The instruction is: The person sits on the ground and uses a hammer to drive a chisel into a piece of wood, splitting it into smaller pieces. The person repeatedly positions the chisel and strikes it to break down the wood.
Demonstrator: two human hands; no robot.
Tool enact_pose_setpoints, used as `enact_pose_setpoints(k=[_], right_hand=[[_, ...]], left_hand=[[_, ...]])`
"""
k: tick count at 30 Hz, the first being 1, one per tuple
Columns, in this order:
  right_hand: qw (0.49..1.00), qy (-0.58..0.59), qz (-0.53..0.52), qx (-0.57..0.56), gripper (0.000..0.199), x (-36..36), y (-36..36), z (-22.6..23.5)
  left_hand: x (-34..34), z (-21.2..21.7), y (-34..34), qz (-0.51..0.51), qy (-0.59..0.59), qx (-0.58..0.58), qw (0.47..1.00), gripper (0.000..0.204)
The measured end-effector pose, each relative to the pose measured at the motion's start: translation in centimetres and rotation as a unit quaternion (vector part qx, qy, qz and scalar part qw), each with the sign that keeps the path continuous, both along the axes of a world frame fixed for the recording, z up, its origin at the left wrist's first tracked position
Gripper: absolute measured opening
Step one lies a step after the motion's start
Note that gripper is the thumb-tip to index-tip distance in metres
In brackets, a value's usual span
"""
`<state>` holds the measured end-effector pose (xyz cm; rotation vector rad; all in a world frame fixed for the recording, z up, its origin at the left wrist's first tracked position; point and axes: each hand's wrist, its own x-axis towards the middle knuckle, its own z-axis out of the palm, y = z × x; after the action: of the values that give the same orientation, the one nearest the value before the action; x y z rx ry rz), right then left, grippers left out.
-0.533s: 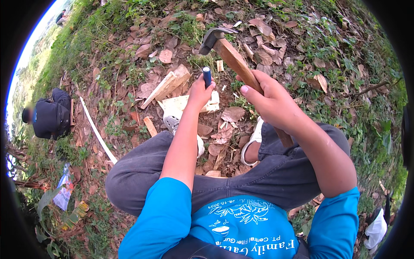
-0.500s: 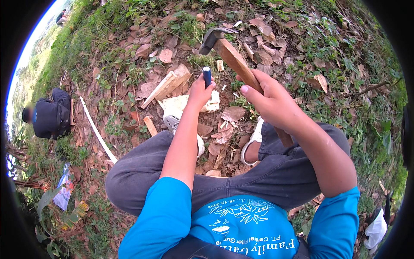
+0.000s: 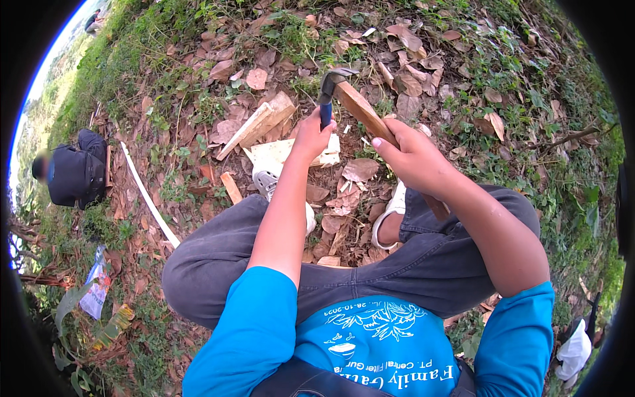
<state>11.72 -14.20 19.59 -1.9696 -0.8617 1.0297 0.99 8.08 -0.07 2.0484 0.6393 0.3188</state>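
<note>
My left hand is wrapped round the upright blue handle of a chisel; its blade is hidden behind my fingers and wrist. Below it lies a pale wooden board on the ground, partly covered by my forearm. My right hand grips the wooden handle of a claw hammer, thumb along the handle. The dark hammer head rests on or just over the top of the chisel; whether they touch is hard to tell.
Split wood and a small wood strip lie near my shoe, among dry leaves and chips. Left are a long white strip, a dark-clothed person and a plastic bag. A white bag is at lower right.
The hammer head has come down from above the chisel onto its top end, or very close to it. My left hand keeps its hold with little movement.
</note>
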Motion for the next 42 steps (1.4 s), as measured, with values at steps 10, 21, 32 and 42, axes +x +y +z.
enact_pose_setpoints(k=[10,21,32,42], right_hand=[[0.946,-0.063,-0.14,0.286,0.034,1.0,2.6,4.5],[0.976,-0.109,-0.096,0.161,0.026,-0.5,2.8,2.6],[0.981,-0.117,-0.087,0.129,0.025,0.6,2.5,0.5],[0.986,-0.104,0.12,-0.056,0.022,-1.7,0.9,-1.6]], left_hand=[[-1.0,1.3,-0.7,-0.014,-0.01,-0.031,0.999,0.023],[-0.7,0.5,-0.4,-0.021,-0.008,-0.026,0.999,0.027],[-0.6,-0.8,0.2,0.002,-0.005,-0.013,1.0,0.024],[-1.4,-5.8,3.2,0.006,-0.053,0.058,0.997,0.039]])
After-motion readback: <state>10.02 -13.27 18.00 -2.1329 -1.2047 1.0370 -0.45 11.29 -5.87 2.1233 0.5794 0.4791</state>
